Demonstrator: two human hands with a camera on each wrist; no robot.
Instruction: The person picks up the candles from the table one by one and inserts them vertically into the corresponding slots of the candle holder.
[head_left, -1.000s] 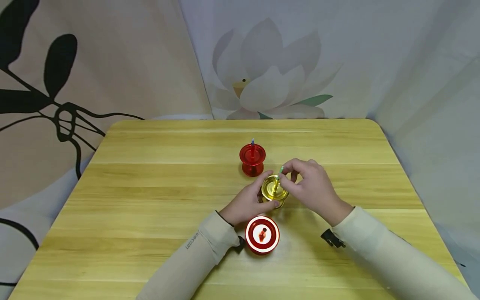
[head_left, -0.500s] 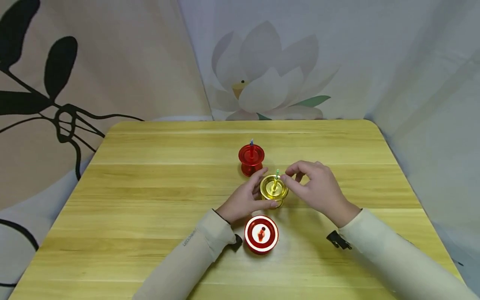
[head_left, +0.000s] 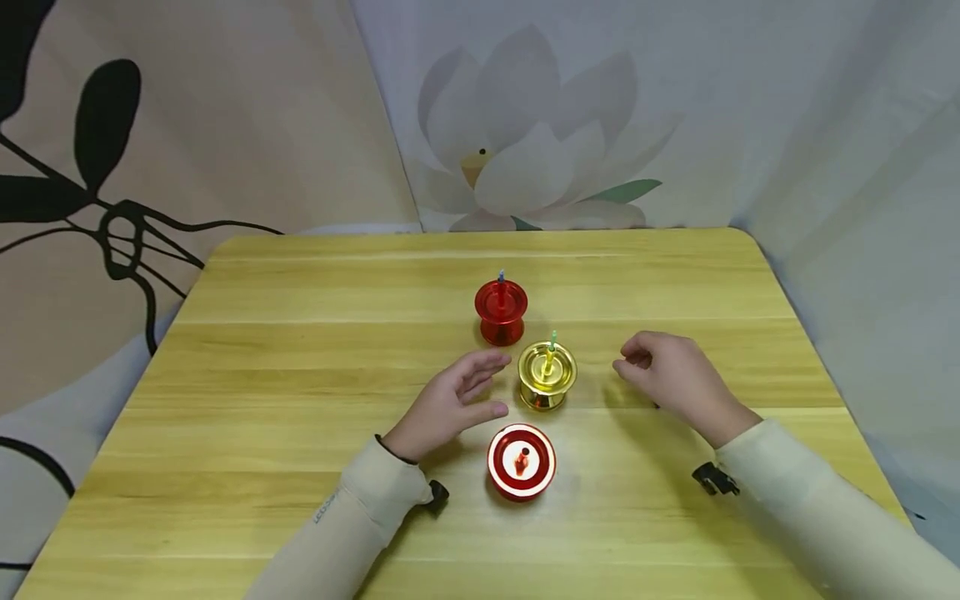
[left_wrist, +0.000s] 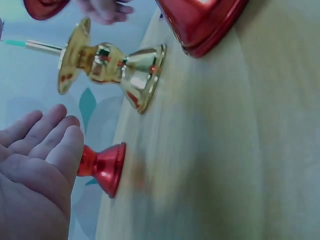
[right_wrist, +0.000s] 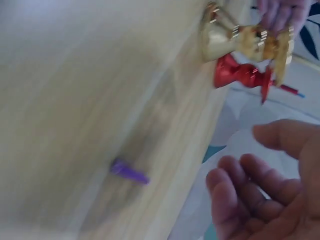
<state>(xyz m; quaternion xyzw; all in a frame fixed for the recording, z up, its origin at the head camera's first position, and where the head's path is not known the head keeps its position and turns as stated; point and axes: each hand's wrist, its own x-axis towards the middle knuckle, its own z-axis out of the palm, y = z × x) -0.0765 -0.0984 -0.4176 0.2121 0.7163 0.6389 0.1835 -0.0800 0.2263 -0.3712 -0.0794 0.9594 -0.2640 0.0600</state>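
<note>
A gold candle holder stands upright between my hands with a thin green candle in its socket. My left hand is held just left of it, palm facing it, fingers extended and touching nothing. To the right, my right hand hovers with loosely bent fingers; in the right wrist view a gap shows between thumb and fingertips. Below that hand a small purple candle lies on the table, mostly hidden in the head view. Farther back is a red candle holder bearing a blue candle.
Nearest me stands another red candle holder, its dish shining brightly and no candle visible in its socket. All three holders are on a wooden table. Printed curtains hang behind and beside the table.
My right hand has come off the green candle and moved right. My left hand has let go of the gold candle holder and drawn back to the left.
</note>
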